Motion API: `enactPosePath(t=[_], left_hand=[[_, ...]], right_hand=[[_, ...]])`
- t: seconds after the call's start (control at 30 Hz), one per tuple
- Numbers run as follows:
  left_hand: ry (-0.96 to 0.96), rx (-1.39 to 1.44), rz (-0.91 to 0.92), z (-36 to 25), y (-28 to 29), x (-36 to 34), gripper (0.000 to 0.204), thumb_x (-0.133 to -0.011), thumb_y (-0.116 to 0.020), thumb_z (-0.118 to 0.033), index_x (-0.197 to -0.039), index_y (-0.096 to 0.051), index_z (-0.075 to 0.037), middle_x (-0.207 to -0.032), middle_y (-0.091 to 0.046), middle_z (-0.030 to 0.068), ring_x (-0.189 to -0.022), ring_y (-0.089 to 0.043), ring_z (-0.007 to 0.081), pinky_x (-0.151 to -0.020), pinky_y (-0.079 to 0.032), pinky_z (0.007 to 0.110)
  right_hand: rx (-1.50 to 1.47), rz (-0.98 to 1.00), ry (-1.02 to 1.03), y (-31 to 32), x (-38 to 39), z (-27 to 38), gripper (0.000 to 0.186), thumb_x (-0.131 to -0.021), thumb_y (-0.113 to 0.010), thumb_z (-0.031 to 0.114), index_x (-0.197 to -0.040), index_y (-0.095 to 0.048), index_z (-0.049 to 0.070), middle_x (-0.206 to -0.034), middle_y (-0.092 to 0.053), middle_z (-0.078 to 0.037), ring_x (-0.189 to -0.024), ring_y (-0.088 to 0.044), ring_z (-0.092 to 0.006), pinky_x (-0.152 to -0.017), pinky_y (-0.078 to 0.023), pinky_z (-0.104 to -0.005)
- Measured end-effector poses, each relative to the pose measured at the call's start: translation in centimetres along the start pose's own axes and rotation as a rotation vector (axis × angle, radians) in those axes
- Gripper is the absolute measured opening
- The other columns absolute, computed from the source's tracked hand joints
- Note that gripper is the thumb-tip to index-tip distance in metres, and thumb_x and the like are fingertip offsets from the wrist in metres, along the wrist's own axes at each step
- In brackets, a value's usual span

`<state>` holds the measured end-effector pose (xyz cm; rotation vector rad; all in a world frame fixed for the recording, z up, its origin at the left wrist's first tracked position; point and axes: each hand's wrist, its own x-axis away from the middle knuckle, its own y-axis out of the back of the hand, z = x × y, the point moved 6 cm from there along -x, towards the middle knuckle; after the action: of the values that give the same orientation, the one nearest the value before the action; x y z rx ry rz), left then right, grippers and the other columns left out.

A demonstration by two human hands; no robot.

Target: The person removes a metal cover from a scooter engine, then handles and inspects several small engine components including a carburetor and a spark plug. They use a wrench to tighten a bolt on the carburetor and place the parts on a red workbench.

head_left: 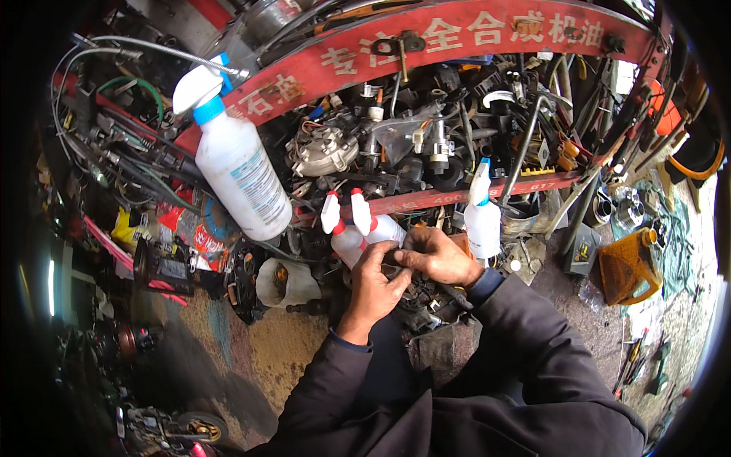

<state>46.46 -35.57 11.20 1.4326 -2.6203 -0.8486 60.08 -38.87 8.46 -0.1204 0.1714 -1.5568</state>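
Part (pixel 393 259), small and dark, sits between the fingertips of your left hand (pixel 371 291) and right hand (pixel 443 259); your fingers cover most of it, so you cannot make out its shape or kind. Your hands are drawn together, thumbs and forefingers of both pinching around it and the other fingers curled, which hides which grip bears it. They are near the middle of the front edge of the red-framed rack (pixel 457 32).

Just beyond your left hand are two red-necked spray bottles, one pinkish (pixel 348 245) and one white (pixel 390 229), their lower parts blocked by your hands. A small blue-topped bottle (pixel 482 228) stands by your right wrist; you cannot tell whether they touch. Toward the rack's left corner, a large bottle (pixel 245 179) leans, its trigger top blue and white.

Inside the rack, a metal housing (pixel 326 152) lies amid tangled parts, many too jumbled to tell apart. Past the front right corner, an orange can (pixel 630 266) is in full view, while the dark rim cuts off the outermost clutter.
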Motion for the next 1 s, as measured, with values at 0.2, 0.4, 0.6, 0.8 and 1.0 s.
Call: enactPosePath(t=[0.2, 0.4, 0.6, 0.8, 1.0], left_hand=[[0.172, 0.19, -0.162, 0.9, 3.1, 3.0, 0.031, -0.089, -0.062, 0.002, -0.119, -0.056, 0.002, -0.1, -0.061, 0.0023, -0.081, -0.055, 0.0041, -0.069, -0.048, 0.021], [0.263, 0.319, -0.308, 0.4, 6.9, 5.0, 0.025, -0.094, -0.059, -0.005, -0.119, -0.058, -0.001, -0.092, -0.061, 0.0014, -0.078, -0.06, 0.008, -0.07, -0.054, 0.025], [0.221, 0.316, -0.316, -2.2, 8.3, 5.0, 0.025, -0.095, -0.059, -0.008, -0.118, -0.058, 0.001, -0.09, -0.064, 0.0043, -0.075, -0.061, 0.0103, -0.07, -0.053, 0.026], [0.304, 0.323, -0.348, 0.0, 8.9, 6.1, 0.026, -0.095, -0.058, -0.009, -0.119, -0.058, 0.001, -0.089, -0.065, 0.0055, -0.074, -0.061, 0.0106, -0.069, -0.052, 0.026], [0.329, 0.363, -0.384, 2.4, 10.1, 7.6, 0.024, -0.095, -0.058, -0.004, -0.119, -0.058, 0.001, -0.09, -0.06, 0.0002, -0.074, -0.058, 0.0067, -0.069, -0.053, 0.023]], right_hand=[[-0.145, 0.186, -0.034, -3.5, -1.8, -1.3, 0.029, -0.095, -0.066, 0.025, -0.092, -0.063, -0.003, -0.079, -0.06, -0.001, -0.073, -0.051, -0.0084, -0.064, -0.044, -0.0278], [-0.131, 0.139, -0.108, -5.0, -4.0, -1.2, 0.026, -0.093, -0.066, 0.02, -0.098, -0.063, -0.005, -0.079, -0.063, -0.004, -0.071, -0.057, -0.0097, -0.063, -0.047, -0.0289], [0.323, -0.059, 0.146, -2.4, -9.0, 4.0, 0.035, -0.088, -0.069, 0.012, -0.116, -0.056, -0.004, -0.096, -0.067, -0.01, -0.084, -0.062, -0.0141, -0.074, -0.054, -0.0323], [0.686, -0.254, 0.22, -1.9, -13.7, 6.8, 0.073, -0.079, -0.07, 0.018, -0.145, -0.039, 0.006, -0.108, -0.067, -0.027, -0.106, -0.064, -0.0407, -0.094, -0.05, -0.0426], [0.776, -0.506, 0.342, -2.3, -16.2, 5.7, 0.051, -0.074, -0.075, 0.015, -0.121, -0.056, 0.007, -0.094, -0.069, -0.023, -0.092, -0.065, -0.0436, -0.082, -0.052, -0.048]])
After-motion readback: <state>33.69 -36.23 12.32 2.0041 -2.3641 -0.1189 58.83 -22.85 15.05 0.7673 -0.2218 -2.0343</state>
